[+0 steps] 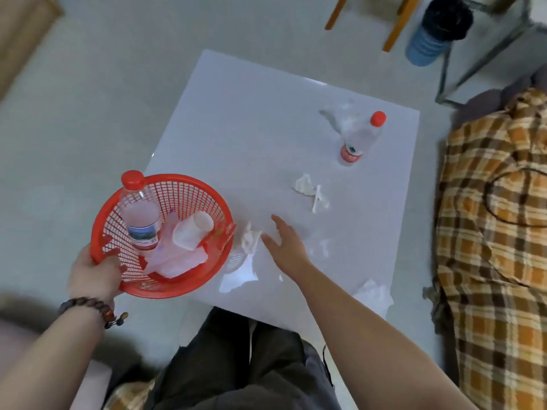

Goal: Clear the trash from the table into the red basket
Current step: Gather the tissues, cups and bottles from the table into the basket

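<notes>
My left hand grips the rim of the red basket, held at the white table's left front edge. Inside it lie a water bottle, a white paper cup and crumpled plastic and tissue. My right hand is open, fingers spread, just right of a crumpled tissue beside the basket. Other trash on the table: torn paper scraps in the middle, a standing water bottle with a red cap, a clear plastic wrapper behind it, and a tissue at the front right edge.
A plaid-covered seat stands right of the table. A blue bin with a black liner, wooden chair legs and a metal frame are beyond the table. My dark-trousered knees sit at the table's front edge.
</notes>
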A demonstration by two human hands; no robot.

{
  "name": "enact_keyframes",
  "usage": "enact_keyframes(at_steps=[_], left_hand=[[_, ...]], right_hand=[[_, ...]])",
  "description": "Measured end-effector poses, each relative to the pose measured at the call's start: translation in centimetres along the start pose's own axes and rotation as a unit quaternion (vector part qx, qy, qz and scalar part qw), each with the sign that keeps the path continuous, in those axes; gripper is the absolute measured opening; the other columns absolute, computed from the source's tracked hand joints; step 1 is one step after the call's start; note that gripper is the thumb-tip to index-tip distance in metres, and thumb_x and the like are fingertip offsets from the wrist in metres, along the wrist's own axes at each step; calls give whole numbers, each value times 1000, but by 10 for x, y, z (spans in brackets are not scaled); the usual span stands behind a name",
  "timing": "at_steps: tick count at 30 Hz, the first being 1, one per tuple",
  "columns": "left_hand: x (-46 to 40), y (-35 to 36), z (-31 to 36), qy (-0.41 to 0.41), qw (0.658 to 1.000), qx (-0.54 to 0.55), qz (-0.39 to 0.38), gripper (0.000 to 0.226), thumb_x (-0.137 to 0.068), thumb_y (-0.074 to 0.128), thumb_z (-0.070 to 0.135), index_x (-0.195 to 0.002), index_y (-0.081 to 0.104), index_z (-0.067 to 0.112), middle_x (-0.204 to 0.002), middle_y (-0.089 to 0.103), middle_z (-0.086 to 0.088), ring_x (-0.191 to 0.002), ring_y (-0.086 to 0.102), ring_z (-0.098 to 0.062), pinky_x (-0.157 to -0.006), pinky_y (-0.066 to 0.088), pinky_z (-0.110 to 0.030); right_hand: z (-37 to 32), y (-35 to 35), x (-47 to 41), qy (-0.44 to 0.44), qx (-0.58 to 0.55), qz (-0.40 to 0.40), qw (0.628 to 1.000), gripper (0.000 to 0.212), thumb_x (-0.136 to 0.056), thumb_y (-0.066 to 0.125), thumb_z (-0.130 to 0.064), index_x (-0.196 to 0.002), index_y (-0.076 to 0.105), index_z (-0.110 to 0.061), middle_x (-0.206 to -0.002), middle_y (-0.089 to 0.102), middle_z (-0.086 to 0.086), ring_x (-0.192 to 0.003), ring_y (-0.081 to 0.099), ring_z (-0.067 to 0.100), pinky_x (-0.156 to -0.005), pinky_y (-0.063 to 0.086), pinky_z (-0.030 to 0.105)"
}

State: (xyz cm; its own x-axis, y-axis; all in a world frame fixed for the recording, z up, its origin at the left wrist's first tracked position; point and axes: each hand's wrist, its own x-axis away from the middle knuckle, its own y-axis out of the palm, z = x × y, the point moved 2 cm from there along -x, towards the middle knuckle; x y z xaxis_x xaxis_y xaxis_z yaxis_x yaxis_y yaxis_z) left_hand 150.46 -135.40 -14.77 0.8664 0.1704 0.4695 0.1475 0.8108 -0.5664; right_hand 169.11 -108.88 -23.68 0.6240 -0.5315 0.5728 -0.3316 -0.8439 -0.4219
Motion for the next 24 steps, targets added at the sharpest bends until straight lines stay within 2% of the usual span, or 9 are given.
enact_keyframes(at_steps=[3, 6, 8, 10, 11, 14, 18, 21, 24], left_hand=[[-17, -22, -25, -17, 998, -33, 51, 43, -69, 53, 22, -111, 61, 25, -100, 69, -8, -81, 66, -31, -66, 56, -48], [-33, -37, -54, -40, 995, -57, 66, 45, -65, 54, 31, -109, 61, 33, -98, 72, -4, -85, 68, -34, -74, 55, -57], [-37, -41, -64, -44, 994, -57, 79, 38, -65, 58, 30, -102, 64, 39, -89, 73, 5, -80, 70, -27, -69, 57, -49], [-38, -41, -66, -48, 994, -45, 89, 29, -66, 60, 27, -90, 65, 43, -78, 70, 12, -74, 69, -18, -60, 54, -35], [-39, -41, -67, -50, 994, -39, 91, 26, -67, 61, 26, -87, 65, 43, -77, 69, 13, -74, 68, -18, -59, 52, -32], [-43, -41, -70, -53, 994, -39, 89, 27, -70, 60, 21, -89, 65, 40, -86, 69, 7, -80, 67, -24, -66, 54, -38], [-37, -36, -59, -31, 994, -70, 83, 26, -72, 55, 24, -87, 61, 45, -90, 69, 1, -82, 66, -28, -75, 54, -48], [-24, -23, -41, 0, 994, -89, 65, 29, -71, 50, 22, -95, 60, 34, -92, 68, -5, -82, 63, -31, -77, 52, -46], [-10, -4, -22, 18, 995, -90, 36, 27, -78, 50, 11, -100, 62, 22, -96, 67, -12, -87, 62, -33, -80, 51, -46]], right_hand=[[5, 39, -23, -61, 147, -66, 985, 64, -90, 57, -41, -146, 25, -35, -156, 19, 3, -139, 23, 26, -110, 27, 37], [17, 80, -46, -92, 268, -125, 951, 68, -91, 59, -31, -147, 21, -36, -160, 0, -1, -145, 4, 26, -114, 26, 43], [24, 98, -57, -96, 322, -137, 932, 67, -89, 60, -15, -145, 27, -31, -160, 3, -2, -144, 8, 26, -109, 34, 40], [31, 107, -63, -100, 363, -126, 918, 64, -82, 60, 2, -137, 38, -22, -154, 20, 2, -138, 21, 25, -96, 43, 36], [35, 110, -64, -102, 374, -116, 915, 61, -79, 59, 7, -132, 43, -18, -149, 29, 3, -133, 27, 25, -91, 45, 34], [50, 108, -67, -94, 354, -95, 926, 47, -81, 53, 9, -122, 53, -13, -132, 45, 3, -121, 37, 24, -85, 44, 29], [45, 86, -60, -79, 300, -61, 949, 35, -86, 52, 5, -114, 62, -13, -122, 54, 3, -113, 49, 23, -85, 42, 25], [12, 54, -39, -60, 156, 41, 985, 23, -89, 50, -2, -101, 67, -11, -111, 60, 4, -98, 59, 25, -72, 43, 25], [-42, 17, -6, -142, 36, 164, 976, 16, -87, 57, -7, -96, 69, -13, -101, 62, 2, -89, 61, 25, -72, 49, 33]])
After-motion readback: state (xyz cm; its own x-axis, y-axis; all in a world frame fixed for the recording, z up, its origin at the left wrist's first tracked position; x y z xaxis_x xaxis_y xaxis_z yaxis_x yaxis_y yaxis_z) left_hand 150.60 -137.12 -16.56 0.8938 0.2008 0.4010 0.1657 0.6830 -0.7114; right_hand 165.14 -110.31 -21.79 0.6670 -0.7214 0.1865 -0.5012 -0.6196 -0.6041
